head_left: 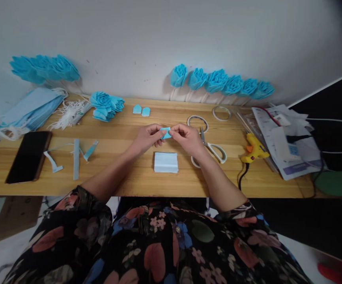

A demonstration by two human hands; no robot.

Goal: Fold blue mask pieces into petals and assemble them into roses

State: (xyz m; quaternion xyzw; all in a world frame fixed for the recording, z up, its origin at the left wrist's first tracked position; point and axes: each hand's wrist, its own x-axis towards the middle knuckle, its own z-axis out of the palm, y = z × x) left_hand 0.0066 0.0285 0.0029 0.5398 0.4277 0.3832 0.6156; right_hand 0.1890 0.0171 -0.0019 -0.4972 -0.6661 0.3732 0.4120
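Over the wooden tabletop point(135, 183), the left hand point(145, 139) and the right hand point(187, 139) are close together.
Scissors point(205, 144) lie just beside the right one, and a pale folded sheet point(166, 162) rests on the near side of both. A small blue piece point(165, 133) is between the hands: each one pinches an end of it, so neither is nearer. Its long axis seems to run from hand to hand, though its ends are partly hidden.
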